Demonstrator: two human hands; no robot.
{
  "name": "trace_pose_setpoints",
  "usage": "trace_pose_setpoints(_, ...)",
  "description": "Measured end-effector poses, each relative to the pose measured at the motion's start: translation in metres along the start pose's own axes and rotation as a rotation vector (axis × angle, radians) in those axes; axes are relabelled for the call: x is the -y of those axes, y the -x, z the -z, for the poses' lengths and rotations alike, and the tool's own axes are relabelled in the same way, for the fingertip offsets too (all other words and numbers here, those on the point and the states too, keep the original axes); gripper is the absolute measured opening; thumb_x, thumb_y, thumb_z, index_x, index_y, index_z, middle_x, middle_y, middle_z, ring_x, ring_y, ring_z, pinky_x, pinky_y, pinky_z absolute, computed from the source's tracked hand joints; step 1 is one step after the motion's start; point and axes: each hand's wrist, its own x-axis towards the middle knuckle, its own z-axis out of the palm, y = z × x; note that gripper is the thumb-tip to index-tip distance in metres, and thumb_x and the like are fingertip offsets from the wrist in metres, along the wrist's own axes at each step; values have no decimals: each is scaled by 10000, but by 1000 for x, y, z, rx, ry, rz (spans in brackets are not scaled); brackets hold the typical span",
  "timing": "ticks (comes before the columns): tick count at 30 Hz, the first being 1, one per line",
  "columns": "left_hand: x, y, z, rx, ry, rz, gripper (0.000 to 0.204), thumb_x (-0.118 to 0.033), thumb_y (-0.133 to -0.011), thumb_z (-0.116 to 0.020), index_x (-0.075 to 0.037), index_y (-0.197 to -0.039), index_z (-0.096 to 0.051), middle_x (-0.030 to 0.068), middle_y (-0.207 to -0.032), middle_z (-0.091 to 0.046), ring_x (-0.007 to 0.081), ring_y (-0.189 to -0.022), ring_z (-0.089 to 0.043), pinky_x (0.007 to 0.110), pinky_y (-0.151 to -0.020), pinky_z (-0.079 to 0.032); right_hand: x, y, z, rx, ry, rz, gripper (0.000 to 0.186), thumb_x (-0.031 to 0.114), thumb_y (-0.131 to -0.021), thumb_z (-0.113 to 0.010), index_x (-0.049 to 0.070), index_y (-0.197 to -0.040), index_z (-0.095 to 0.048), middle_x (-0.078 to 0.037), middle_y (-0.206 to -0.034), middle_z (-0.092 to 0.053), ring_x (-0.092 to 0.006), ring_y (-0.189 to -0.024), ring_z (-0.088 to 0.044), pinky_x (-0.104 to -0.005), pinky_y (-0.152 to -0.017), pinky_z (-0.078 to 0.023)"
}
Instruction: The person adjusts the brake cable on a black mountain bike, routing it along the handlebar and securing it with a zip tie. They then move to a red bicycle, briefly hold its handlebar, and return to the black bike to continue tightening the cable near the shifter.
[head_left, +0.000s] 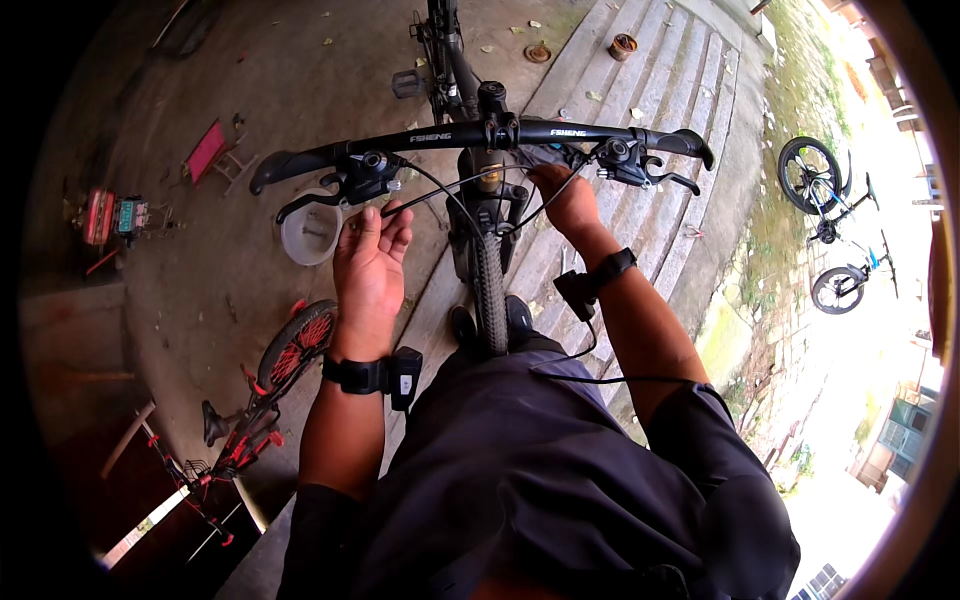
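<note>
A bicycle with a black handlebar (540,132) stands in front of me, its front tyre (490,290) between my legs. Below the left end of the bar, my left hand (372,262) is palm up, thumb and fingers pinching a thin black cable (440,188). That cable arches across the stem to my right hand (566,203), whose fingers are curled closed on it beside the head of the frame; the fingertips are partly hidden. Close to my left hand is the left brake lever and shifter (368,178). The right brake lever and shifter (625,160) sits beyond my right hand.
A white bucket (310,235) stands on the floor behind the left brake lever. A red and black bicycle (270,390) is at the left, with a pink-seated folding stool (207,150) farther off. Another bicycle (825,190) is outside at the right. A rusty tin (623,46) sits on the stone slabs.
</note>
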Motion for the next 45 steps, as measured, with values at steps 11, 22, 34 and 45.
trace_pose_setpoints(11, -4, -6, 1, 90, -92, -63, 125, -159, -1024, -587, -93, -1100, -662, 62, -1140, -699, 176, -1019, -683, 289, -852, -542, 1, -1, 2, -4, 34, 98, 249, 260, -953, -595, 105, -1112, -708, -126, -1087, -707, -358, -997, -660, -428, -850, -538)
trace_pose_setpoints(22, -11, -4, -2, 41, -165, -23, 248, -228, -1006, -626, -30, -1155, -643, 81, -1129, -707, 185, -1031, -681, 283, -850, -521, -7, 122, 42, 209, -286, -266, 239, 199, -940, -663, 62, -1134, -691, -151, -989, -729, -275, -907, -723, -365, -807, -562)
trace_pose_setpoints(34, -38, -15, 12, -21, -407, -5, 305, -256, -1010, -612, -1, -1177, -602, 77, -1128, -684, 158, -1021, -648, 259, -839, -520, -103, 249, 14, 453, -632, -715, 352, 287, -937, -670, 23, -1170, -682, -165, -1077, -731, -304, -996, -705, -345, -890, -544)
trace_pose_setpoints(45, -52, -7, 2, -162, -409, 86, 324, -287, -1001, -610, 2, -1147, -616, 66, -1081, -701, 138, -959, -657, 245, -781, -546, -167, 265, 8, 265, -716, -871, 331, 240, -950, -664, -6, -1170, -680, -166, -1070, -730, -255, -1005, -703, -356, -900, -537)
